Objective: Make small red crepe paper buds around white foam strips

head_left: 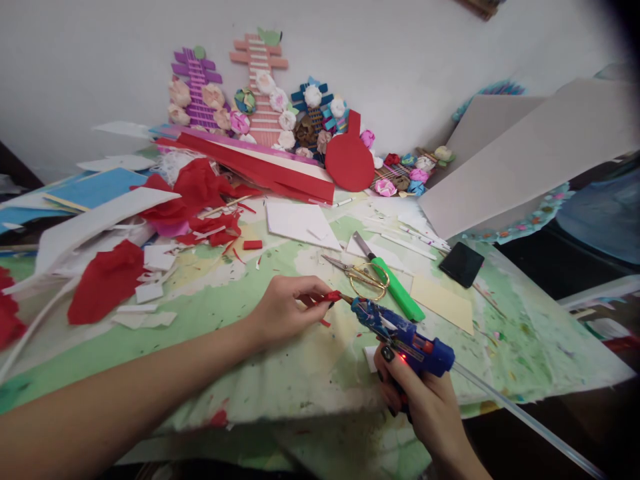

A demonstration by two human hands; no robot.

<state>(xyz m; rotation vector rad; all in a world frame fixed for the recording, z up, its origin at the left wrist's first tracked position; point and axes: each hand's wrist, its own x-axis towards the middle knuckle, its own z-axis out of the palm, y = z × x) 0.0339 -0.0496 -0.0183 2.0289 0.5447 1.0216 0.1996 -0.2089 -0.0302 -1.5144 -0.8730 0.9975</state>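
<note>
Red bit point(332, 295) is over the table point(280, 380), pinched in the fingertips of the left hand point(287, 310) at the gun's point(423, 348) tip. Probably light, soft, crushable, so I'd hold the edge away from the heat. Right hand point(431, 400) has its fingers curled round the stiff handle

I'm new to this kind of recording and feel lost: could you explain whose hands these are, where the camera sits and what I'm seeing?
There is no robot here: these are a person's bare hands. The single picture comes from a camera worn on their head, looking forward and down.

The left hand pinches a small red piece. The right hand holds a blue glue gun, its nozzle pointing at that piece.

On the paint-stained table lie gold-handled scissors, a green-handled knife and red scraps. Flower decorations stand at the back, by the wall.
</note>
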